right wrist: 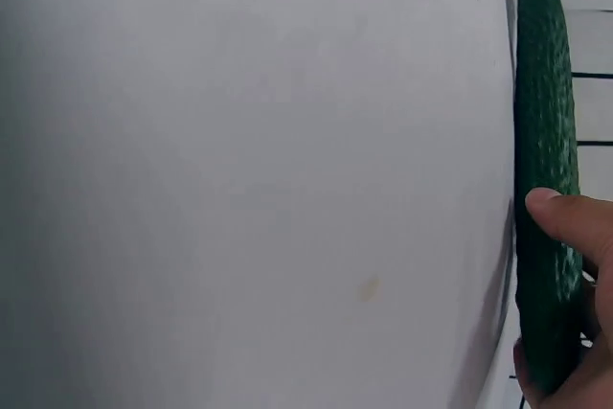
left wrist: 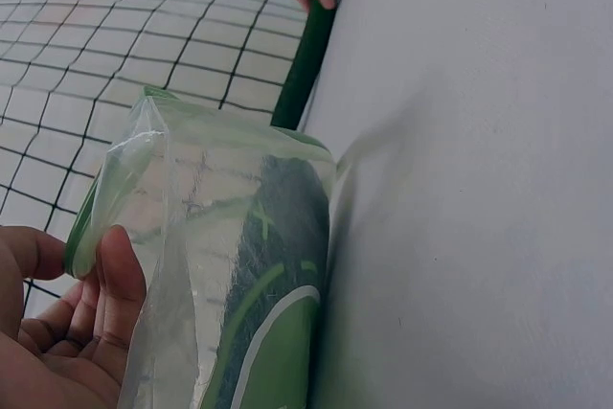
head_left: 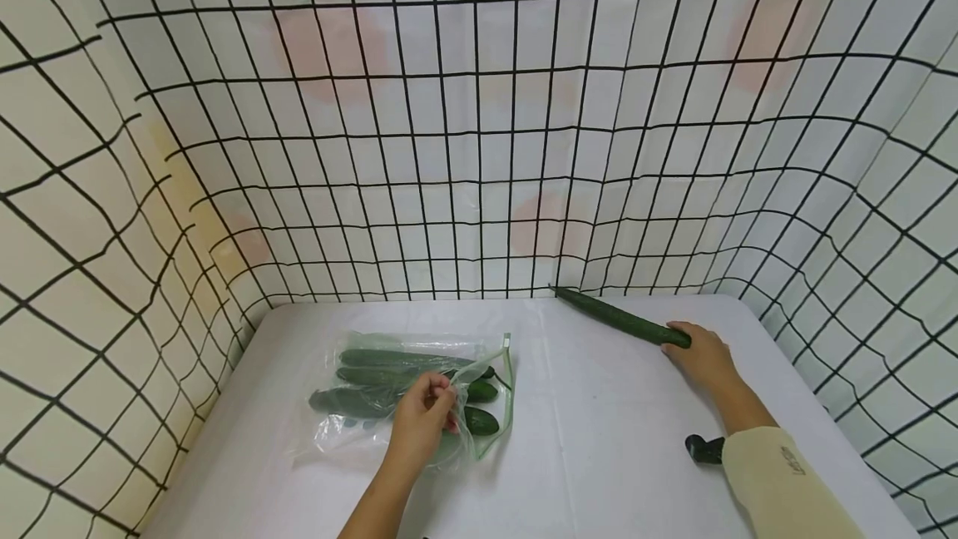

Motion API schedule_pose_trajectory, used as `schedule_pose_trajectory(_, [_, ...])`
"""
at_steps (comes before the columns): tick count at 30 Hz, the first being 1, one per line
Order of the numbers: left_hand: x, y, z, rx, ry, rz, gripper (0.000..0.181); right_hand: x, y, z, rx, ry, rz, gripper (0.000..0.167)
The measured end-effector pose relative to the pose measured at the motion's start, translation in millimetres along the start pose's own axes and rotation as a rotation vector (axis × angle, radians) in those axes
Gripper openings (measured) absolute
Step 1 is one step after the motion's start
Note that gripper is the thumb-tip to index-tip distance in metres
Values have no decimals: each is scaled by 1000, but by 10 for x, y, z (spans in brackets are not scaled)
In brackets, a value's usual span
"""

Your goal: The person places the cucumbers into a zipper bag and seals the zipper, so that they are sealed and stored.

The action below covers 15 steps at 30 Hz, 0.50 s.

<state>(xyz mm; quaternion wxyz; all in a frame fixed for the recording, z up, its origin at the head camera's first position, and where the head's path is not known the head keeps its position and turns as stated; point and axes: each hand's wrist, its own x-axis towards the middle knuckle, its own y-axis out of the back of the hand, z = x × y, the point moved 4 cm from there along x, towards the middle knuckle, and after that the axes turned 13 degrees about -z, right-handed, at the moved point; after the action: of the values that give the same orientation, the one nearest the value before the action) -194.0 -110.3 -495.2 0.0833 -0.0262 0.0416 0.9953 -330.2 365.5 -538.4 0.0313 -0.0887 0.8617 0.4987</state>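
Left hand point(head_left: 421, 421) in pinch on bag point(head_left: 338, 439) of apparent cucumbers point(head_left: 389, 358), right hand point(head_left: 705, 358) round loose cucumber point(head_left: 615, 316)

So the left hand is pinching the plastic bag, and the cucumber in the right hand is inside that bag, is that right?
Not quite: the cucumber in the right hand is outside the bag, as the head view shows. The left hand does pinch the plastic bag.
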Motion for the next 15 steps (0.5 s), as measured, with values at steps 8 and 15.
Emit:
schedule_pose_trajectory(8, [-9,11,8,6,0,10,14,-61,-20,39,42,-2,-59,54])
schedule_pose_trajectory(15, [-12,12,16,2,-15,3,13,-147,-68,40,40,-25,-80,57])
